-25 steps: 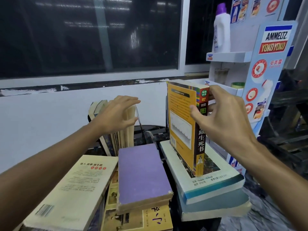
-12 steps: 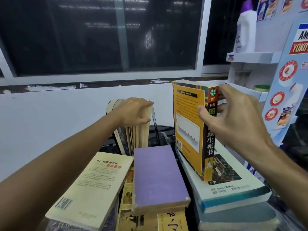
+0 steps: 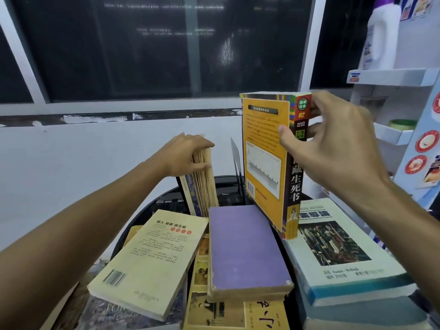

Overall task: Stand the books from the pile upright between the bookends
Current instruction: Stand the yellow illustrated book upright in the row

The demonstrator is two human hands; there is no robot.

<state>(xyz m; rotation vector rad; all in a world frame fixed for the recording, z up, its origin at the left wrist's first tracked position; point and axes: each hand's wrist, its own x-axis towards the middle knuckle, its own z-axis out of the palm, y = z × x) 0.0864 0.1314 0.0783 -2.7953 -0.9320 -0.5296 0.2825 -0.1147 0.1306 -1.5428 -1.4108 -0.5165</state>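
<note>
The pile (image 3: 247,248) is lying flat nearest, on a black table (image 3: 164,197). Over its far edge the right hand (image 3: 333,148) is pinching the orange book (image 3: 264,163) upright, thumb on the cover and fingers behind the spine. The book is looking thick, stiff and probably weighty and slick, so gripping mid-spine seems safest. Beyond, the left hand (image 3: 183,153) is clasping the standing books (image 3: 202,184) near a bookend (image 3: 235,151). A white wall (image 3: 71,151) and dark window (image 3: 166,44) are closing the room.

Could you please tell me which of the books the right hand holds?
The orange book, pinched upright near its top by the right hand; the purple book and cream book lie flat, untouched.
</note>
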